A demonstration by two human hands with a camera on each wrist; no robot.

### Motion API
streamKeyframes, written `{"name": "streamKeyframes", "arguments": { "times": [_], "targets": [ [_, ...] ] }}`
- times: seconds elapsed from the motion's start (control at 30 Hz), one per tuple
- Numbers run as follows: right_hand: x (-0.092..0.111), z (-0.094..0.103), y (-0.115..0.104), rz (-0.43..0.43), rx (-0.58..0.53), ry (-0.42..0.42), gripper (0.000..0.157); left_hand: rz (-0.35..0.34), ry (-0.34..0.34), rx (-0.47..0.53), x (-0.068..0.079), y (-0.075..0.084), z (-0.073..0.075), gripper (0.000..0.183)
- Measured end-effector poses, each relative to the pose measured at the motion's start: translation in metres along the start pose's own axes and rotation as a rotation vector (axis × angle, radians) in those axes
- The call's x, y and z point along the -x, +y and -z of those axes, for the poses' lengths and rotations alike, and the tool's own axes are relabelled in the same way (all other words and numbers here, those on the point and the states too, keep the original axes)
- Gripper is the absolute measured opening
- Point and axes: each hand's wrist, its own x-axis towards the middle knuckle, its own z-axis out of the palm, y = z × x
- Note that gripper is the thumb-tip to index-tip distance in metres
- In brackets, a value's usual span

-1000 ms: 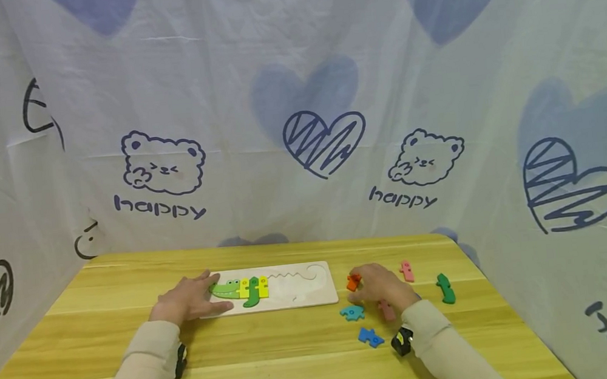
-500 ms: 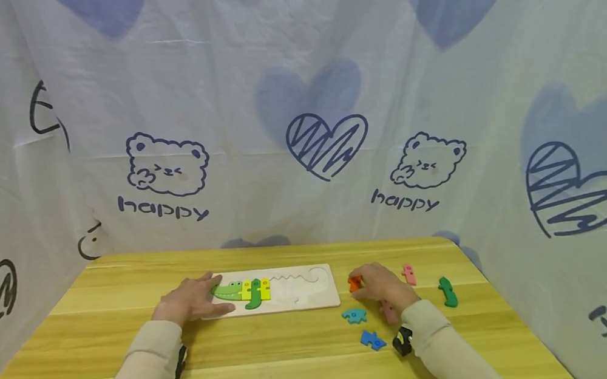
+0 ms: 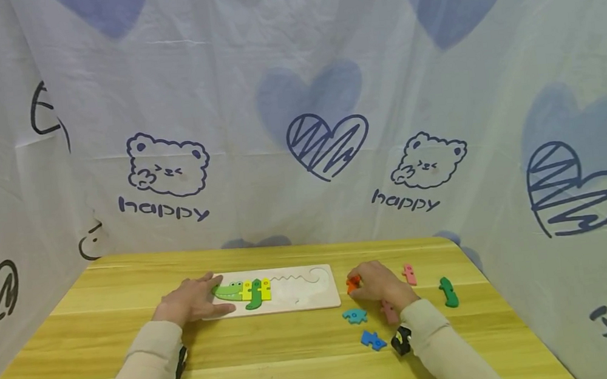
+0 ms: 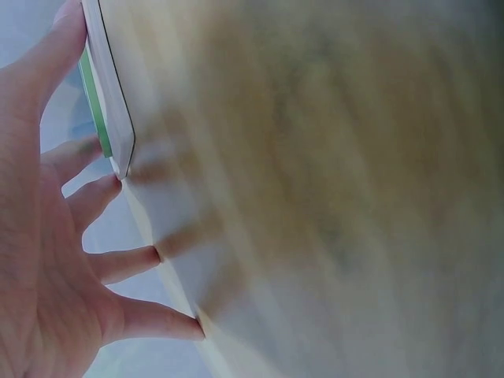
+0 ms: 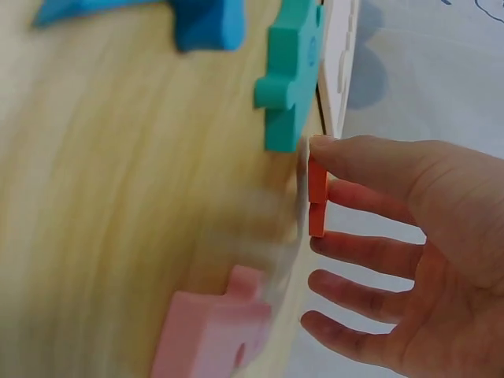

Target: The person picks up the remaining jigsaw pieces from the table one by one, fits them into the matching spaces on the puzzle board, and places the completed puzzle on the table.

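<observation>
Remote log: I see the left hand [image 3: 190,299] spread wide, fingers straight, thumb on the left end of the crocodile puzzle board [image 3: 305,299], outer fingertips on the wooden table [image 3: 277,375]. Right of the board, the right hand [image 3: 375,281] pinches an orange puzzle piece [image 3: 353,283] by thumb and fingertips; I cannot tell whether it clears the table. Nearer lie a teal piece [image 3: 355,315] and blue piece [image 3: 373,340]; a green piece [image 3: 448,292] lies farther right.
</observation>
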Motion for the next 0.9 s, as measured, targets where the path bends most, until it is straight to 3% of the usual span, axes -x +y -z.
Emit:
{"name": "streamKeyframes", "arguments": {
  "times": [0.37,0.9],
  "targets": [
    [0.000,0.011,-0.020,0.062,-0.013,0.070,0.042,-0.001,0.006,-0.021,0.001,0.001,-0.003,0.099],
    [-0.012,0.014,-0.051,0.198,0.020,0.070,0.040,-0.023,0.017,-0.097,0.002,0.002,-0.002,0.096]
  ]
}}
